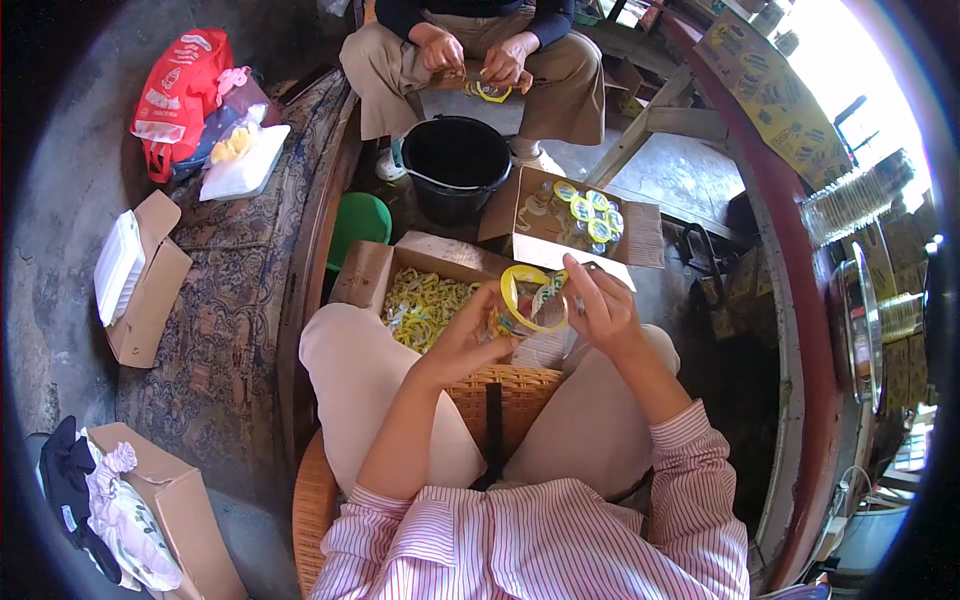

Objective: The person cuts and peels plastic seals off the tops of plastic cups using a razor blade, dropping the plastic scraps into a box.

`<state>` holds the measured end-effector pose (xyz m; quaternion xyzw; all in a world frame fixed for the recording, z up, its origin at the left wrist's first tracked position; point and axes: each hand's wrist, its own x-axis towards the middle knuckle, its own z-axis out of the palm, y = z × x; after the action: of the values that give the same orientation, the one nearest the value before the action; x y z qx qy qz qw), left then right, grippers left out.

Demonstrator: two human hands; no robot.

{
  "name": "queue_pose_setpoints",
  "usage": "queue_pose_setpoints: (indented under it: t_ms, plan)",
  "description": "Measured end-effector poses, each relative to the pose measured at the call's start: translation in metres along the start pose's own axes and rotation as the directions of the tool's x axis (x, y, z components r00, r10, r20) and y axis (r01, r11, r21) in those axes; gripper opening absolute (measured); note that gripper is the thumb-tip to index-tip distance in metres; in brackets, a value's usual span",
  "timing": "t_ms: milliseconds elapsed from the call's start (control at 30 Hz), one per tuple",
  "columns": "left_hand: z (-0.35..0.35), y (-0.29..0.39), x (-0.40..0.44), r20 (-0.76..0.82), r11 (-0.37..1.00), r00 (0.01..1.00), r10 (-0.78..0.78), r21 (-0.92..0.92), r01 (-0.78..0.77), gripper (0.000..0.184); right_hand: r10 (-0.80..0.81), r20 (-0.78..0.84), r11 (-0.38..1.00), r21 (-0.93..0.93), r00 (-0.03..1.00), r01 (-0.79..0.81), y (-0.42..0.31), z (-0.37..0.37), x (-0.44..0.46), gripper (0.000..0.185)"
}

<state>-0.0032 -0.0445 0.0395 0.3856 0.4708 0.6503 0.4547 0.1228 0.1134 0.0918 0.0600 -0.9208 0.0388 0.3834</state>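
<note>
A clear plastic cup with a yellow rim (510,288) is tilted over my lap. My left hand (468,338) is wrapped round its side. With my right hand (606,308) I pinch a green and white printed piece of film (546,291) at the cup's mouth; the fingertips partly hide it. Just beyond my left hand, a cardboard box holds a heap of yellow and clear strips (425,305). Farther off, an open carton (640,220) contains several printed cups with yellow rims (597,218).
Opposite me a seated person's hands (480,60) work on another yellow-rimmed piece. Between us stand a black bucket (455,160) and a green stool or basin (360,225). A patterned bench (215,330) runs along the left. Stacked clear cups (858,200) are at the right.
</note>
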Motion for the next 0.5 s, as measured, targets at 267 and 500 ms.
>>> queue_pose_setpoints:
  t_ms: [267,500]
  plan:
    - [0.012,0.005,0.003,-0.163,0.928,0.975,0.15,0.364,-0.082,0.066,-0.017,0.074,0.999,-0.05,0.997,0.02,-0.001,0.004,0.001,0.056]
    - [0.005,0.002,-0.003,0.057,0.991,0.991,-0.12,0.073,0.116,0.061,-0.095,0.079,0.995,-0.015,0.992,0.096,-0.004,0.001,0.001,0.057]
